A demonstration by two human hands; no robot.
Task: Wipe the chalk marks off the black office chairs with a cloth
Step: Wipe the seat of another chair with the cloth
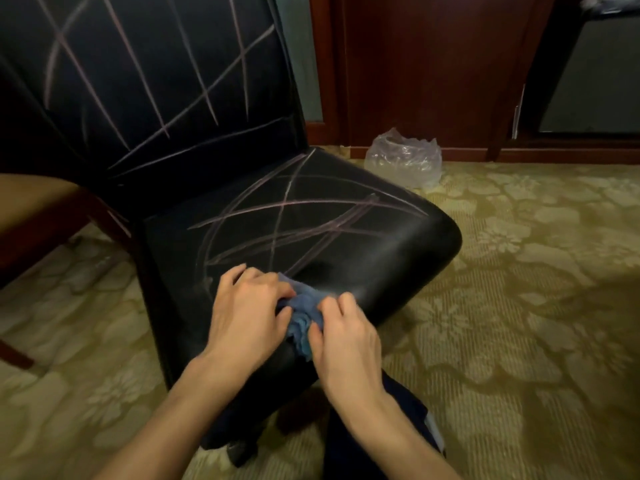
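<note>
Gripping a bunched blue cloth [302, 315] with both hands, close together at the front edge of the black chair seat [363, 258]. Left hand [247, 311] curled over the cloth's left side, fingers folded onto the fabric. Right hand [346, 336] pinching the right side, thumb and fingertips on the folds. Cloth touching the seat near its front left area, mostly covered by the two hands.

Chalk marks [287, 220] crossing the seat behind the cloth, pale pinkish lines in overlapping arcs and straight strokes. More crossing lines on the backrest [149, 81], upright behind the seat. Strip of seat just right of the cloth looking shiny and unmarked.

Patterned yellow-green carpet [519, 306] all around. Crumpled clear plastic bag [403, 161] on the carpet beyond the seat's far right corner, near the dark red wooden wall panel [433, 64]. Part of a brown wooden chair [38, 209] at left, cut off by the frame edge. Dark framed panel [595, 74] top right, partly cropped.

Chair legs hidden under the seat and forearms. Dark clothing [398, 427] visible below the right forearm, shape hard to make out. Bag contents not readable.
</note>
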